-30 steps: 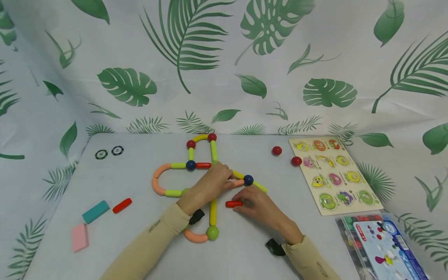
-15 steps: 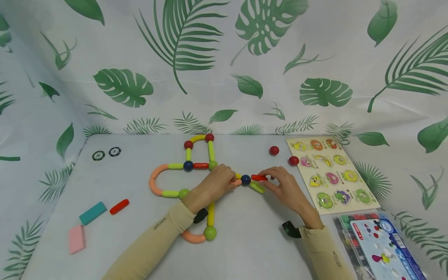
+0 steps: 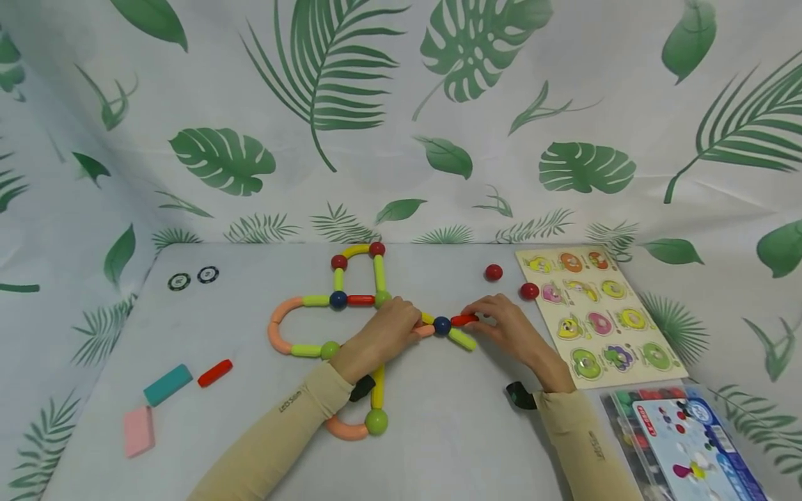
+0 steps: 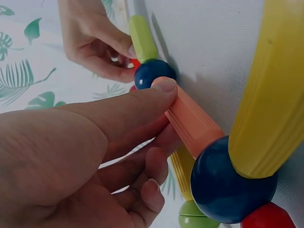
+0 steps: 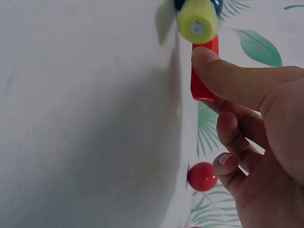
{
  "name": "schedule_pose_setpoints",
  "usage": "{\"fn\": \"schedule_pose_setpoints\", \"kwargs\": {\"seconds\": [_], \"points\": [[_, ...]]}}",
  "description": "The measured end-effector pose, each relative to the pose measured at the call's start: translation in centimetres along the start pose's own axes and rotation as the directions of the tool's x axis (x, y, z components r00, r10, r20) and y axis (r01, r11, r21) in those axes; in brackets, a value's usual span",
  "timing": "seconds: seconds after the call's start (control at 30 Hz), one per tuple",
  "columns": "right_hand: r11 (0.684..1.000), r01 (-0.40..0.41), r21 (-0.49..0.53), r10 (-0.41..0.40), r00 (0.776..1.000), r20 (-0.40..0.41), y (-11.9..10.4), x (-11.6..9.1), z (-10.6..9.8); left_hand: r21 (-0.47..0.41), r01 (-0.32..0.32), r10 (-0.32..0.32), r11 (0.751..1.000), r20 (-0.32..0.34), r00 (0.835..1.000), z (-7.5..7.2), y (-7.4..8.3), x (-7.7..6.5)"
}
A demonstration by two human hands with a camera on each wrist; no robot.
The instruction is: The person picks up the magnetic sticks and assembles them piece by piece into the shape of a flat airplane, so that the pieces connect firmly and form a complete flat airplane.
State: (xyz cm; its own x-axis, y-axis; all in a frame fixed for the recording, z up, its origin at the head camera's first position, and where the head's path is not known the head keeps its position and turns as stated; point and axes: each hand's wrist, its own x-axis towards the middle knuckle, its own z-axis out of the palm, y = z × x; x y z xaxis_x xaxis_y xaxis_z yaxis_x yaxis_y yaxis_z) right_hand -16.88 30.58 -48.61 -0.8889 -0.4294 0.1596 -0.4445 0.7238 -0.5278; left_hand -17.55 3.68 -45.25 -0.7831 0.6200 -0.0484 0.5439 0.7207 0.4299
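Coloured magnetic rods and balls lie joined into a looped figure on the table. My left hand (image 3: 383, 331) pinches an orange rod (image 4: 192, 118) between thumb and fingers. One end of that rod meets a dark blue ball (image 3: 442, 325), the other a second blue ball (image 4: 228, 183). With thumb and fingertips my right hand (image 3: 507, 327) holds a red rod (image 5: 204, 71), its end against the first blue ball. From this ball a yellow-green rod (image 3: 462, 339) also sticks out towards the front right. The left hand hides part of the figure's middle in the head view.
Two red balls (image 3: 493, 272) lie behind the right hand. Right of them are a fruit puzzle board (image 3: 601, 316) and a clear parts box (image 3: 683, 438). At left lie a loose red rod (image 3: 215, 373), a teal block (image 3: 168, 385), a pink block (image 3: 138, 431) and two round chips (image 3: 179, 281).
My right hand has carried the red rod from in front of the blue ball up to its right side, and the rod now touches it. The left hand keeps its grip on the orange rod.
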Motion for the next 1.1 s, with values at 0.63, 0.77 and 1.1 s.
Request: {"fn": "schedule_pose_setpoints", "kwargs": {"seconds": [0.63,0.77,1.1], "points": [[1.0,-0.002,0.009,0.003,0.999,-0.045,-0.3,0.4,1.0,0.041,-0.024,0.025,0.999,-0.007,1.0,-0.1,0.1,0.0],[1.0,-0.026,0.01,0.026,0.999,-0.045,-0.4,0.4,0.8,0.025,-0.011,0.011,1.0,-0.001,1.0,-0.1,0.1,-0.1],[0.977,-0.214,0.009,0.204,0.918,-0.341,1.8,-0.6,-1.4,-0.03,0.019,-0.019,0.999,0.001,1.0,-0.1,0.0,-0.2]]}}
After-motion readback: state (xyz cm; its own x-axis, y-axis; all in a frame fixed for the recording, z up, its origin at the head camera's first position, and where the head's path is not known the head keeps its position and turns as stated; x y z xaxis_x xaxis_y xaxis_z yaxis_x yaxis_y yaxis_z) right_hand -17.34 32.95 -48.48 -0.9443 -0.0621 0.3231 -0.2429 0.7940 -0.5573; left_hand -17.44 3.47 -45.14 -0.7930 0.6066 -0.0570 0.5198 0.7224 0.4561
